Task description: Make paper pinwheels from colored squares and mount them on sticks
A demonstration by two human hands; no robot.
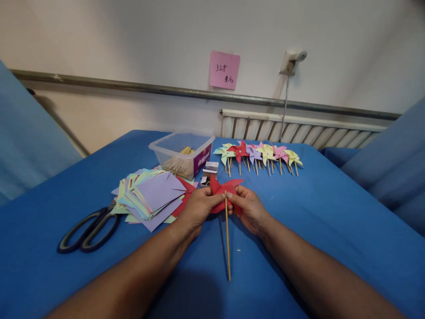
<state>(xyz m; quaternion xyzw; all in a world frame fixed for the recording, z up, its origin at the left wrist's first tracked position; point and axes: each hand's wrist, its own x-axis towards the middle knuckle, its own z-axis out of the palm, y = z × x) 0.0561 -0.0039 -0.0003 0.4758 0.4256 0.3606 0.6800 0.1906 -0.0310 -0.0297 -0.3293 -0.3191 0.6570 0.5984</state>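
Note:
Between my two hands is a red paper pinwheel [217, 187], its blades spread and its back towards me. A thin wooden stick [227, 243] runs from its centre down towards me, its top end at my thumbs. My left hand [201, 206] is closed on the pinwheel's left side, thumb near the stick's top. From the right, my right hand [249, 208] pinches the paper and the stick's top end, fingers behind the red blades. Just beyond the pinwheel stands a small open box [210, 170] with small dark pieces inside.
A fanned stack of coloured paper squares [159, 190] lies at left, partly over black-handled scissors [89, 230]. Behind it, a clear plastic tub [162, 153] holds wooden sticks. Several finished pinwheels [254, 154] lie in a row at the back right of the blue-covered table [315, 230].

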